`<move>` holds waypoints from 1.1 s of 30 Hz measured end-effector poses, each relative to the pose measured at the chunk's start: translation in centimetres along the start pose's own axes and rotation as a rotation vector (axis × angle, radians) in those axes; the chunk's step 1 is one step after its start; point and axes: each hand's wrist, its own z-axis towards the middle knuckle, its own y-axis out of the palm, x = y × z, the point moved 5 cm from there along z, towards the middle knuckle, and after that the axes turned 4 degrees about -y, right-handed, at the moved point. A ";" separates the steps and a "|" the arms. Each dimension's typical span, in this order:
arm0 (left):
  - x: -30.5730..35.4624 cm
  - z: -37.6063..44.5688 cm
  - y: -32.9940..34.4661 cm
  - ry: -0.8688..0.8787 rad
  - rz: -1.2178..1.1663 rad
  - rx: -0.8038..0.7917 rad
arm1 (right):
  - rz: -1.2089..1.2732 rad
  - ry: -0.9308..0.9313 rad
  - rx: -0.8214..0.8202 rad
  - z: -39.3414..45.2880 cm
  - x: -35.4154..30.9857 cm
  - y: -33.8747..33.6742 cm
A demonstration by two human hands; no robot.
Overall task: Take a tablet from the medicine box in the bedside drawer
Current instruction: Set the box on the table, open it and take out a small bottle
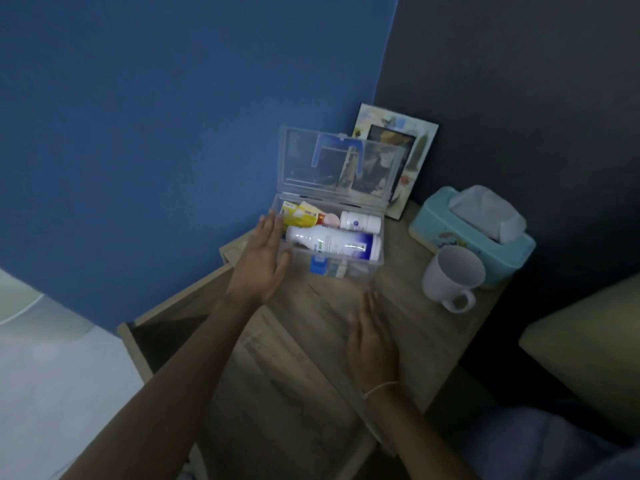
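The medicine box [346,268] is a clear plastic case standing on the far part of the bedside table top, toward its left edge. Its lid [341,164] is open and stands upright at the far side, with a blue handle [337,150] folded against it. A blue clasp [317,265] sits on the near wall. Inside, a large white bottle [334,245] lies on its side along the near wall, a smaller white bottle [360,221] lies beyond it to the right, and yellow packets [299,214] sit at the far left. The drawer [162,327], below and left of the top, is pulled open.
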 end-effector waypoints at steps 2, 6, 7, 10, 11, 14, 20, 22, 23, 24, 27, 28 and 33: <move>0.9 -0.8 0.3 0.030 0.055 -0.008 | -0.180 -0.039 -0.191 -0.4 0.6 1.6; 2.5 -1.4 0.9 0.050 0.128 -0.011 | -0.329 -0.046 -0.272 -0.4 0.9 2.5; 2.9 -1.3 1.0 0.063 0.137 -0.006 | -0.340 -0.046 -0.273 -0.5 0.8 2.6; 4.0 -0.3 1.6 0.088 0.131 -0.026 | -0.371 -0.060 -0.277 -0.6 0.9 2.8; 4.3 0.2 1.8 0.089 0.125 -0.035 | -0.372 -0.063 -0.277 -0.5 1.0 2.9; 5.3 2.0 2.4 0.092 0.070 -0.031 | -0.373 -0.063 -0.273 -0.4 0.9 2.9; 6.4 5.3 3.5 0.154 0.081 -0.043 | -0.336 -0.042 -0.268 -0.4 0.9 2.8; 6.7 6.1 3.8 0.199 0.079 -0.041 | -0.322 -0.046 -0.268 -0.4 0.9 2.9; 6.8 6.3 3.9 0.218 0.072 -0.036 | -0.316 -0.044 -0.271 -0.4 0.9 3.0; 6.8 6.6 3.9 0.224 0.064 -0.031 | -0.313 -0.040 -0.272 -0.4 0.9 3.0; 6.2 7.8 4.0 0.146 0.071 -0.041 | -0.313 -0.036 -0.270 -0.3 0.9 3.0; 5.9 8.3 4.1 0.084 0.080 -0.062 | -0.313 -0.033 -0.271 -0.3 1.0 3.0; 5.2 10.4 4.2 -0.203 -0.007 -0.095 | -0.304 -0.023 -0.271 -0.4 1.0 3.0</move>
